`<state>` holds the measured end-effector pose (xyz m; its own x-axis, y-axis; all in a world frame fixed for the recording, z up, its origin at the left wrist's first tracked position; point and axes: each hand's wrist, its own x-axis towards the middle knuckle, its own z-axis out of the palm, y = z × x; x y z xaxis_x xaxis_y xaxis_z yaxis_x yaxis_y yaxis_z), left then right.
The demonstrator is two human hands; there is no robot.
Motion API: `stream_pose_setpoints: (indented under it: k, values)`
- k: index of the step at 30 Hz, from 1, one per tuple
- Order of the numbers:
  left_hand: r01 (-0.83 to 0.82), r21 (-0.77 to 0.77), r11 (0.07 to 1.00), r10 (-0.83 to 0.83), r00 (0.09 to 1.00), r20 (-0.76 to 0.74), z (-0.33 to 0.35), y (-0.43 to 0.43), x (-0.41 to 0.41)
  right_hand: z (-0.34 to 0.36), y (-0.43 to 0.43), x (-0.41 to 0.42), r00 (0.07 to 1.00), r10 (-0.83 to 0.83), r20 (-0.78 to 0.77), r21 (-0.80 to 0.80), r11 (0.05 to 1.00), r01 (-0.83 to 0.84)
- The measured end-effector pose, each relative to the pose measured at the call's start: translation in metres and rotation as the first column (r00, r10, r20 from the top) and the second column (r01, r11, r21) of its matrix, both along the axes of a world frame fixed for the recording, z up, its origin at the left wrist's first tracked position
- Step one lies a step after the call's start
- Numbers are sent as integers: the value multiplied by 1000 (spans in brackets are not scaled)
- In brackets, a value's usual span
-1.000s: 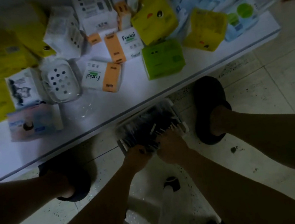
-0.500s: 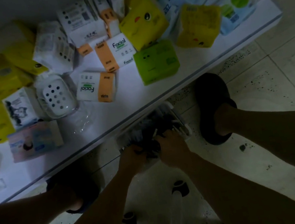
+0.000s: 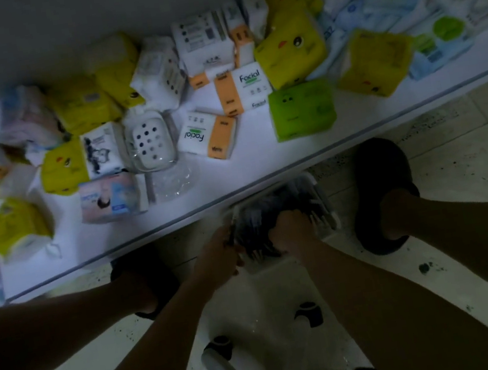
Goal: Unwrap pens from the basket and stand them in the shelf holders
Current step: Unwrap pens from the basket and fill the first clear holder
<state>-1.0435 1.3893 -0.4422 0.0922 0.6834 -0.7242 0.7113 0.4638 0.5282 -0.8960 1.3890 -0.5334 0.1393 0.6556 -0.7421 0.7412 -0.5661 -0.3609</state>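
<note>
**Hands part over the basket, no pen lifted out yet**

Head view, dim and smeared. Basket (image 3: 326, 203) down on the floor (image 3: 475, 165), tucked just under the front edge of the white shelf (image 3: 234, 173), between two dark slippers (image 3: 382, 187).

Against a second ago, no longer side by side at the near rim: left hand (image 3: 218, 253) now out at the basket's left rim, right hand (image 3: 292, 230) further in over the dark pens (image 3: 256, 224). Reads as picking out a bunch to lift. Judged from here, nothing unwrapped, and no holders in sight.

Both forearms stretched forward and down, wrists dipped into the basket. Right fingers curled knuckles-up into the pile, apparently closed round a bunch of pens. Left fingers curled as well, but round the rim, a wrapper or nothing at all: cannot tell.

Shelf above strewn with tissue packs (image 3: 302, 113).
</note>
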Motion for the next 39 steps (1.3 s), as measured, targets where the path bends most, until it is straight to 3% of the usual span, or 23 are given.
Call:
stream_pose_setpoints:
  k: [3, 6, 12, 15, 18, 22, 26, 30, 35, 39]
  values:
    - [-3, 9, 1000, 3, 1000, 10, 10, -7, -12, 11, -3, 15, 969, -238, -58, 8, 971, 239]
    - [-58, 32, 998, 58, 998, 5, 12, -19, -25, 34, -7, 31, 926, -335, -176, -19, 941, 337]
    - [-164, 132, 978, 139, 974, 178, 41, -32, -19, 88, -22, 28, 906, -244, -346, -9, 967, 256]
    - [-188, 143, 972, 143, 950, 278, 64, -33, -17, 123, -30, 9, 813, -310, -492, -64, 945, 322]
    - [-264, 162, 951, 203, 926, 318, 86, -26, -21, 160, -21, -3, 758, -374, -534, -62, 912, 406]
    - [-369, 354, 860, 234, 899, 370, 130, -15, -31, 202, -10, -13, 723, -439, -534, 112, 810, 575]
    - [-362, 576, 733, 102, 896, 433, 170, -10, -43, 242, -20, -29, 806, -213, -553, 413, 770, 487]
    - [-410, 651, 639, 39, 862, 505, 218, -7, -47, 301, -22, -51, 757, 70, -650, 586, 681, 439]
    - [-493, 727, 478, -33, 817, 576, 278, -6, -63, 369, -21, -72, 760, 166, -629, 681, 589, 435]
    - [-449, 816, 364, -121, 846, 519, 333, -9, -79, 416, -24, -88, 819, 300, -489, 833, 439, 336]
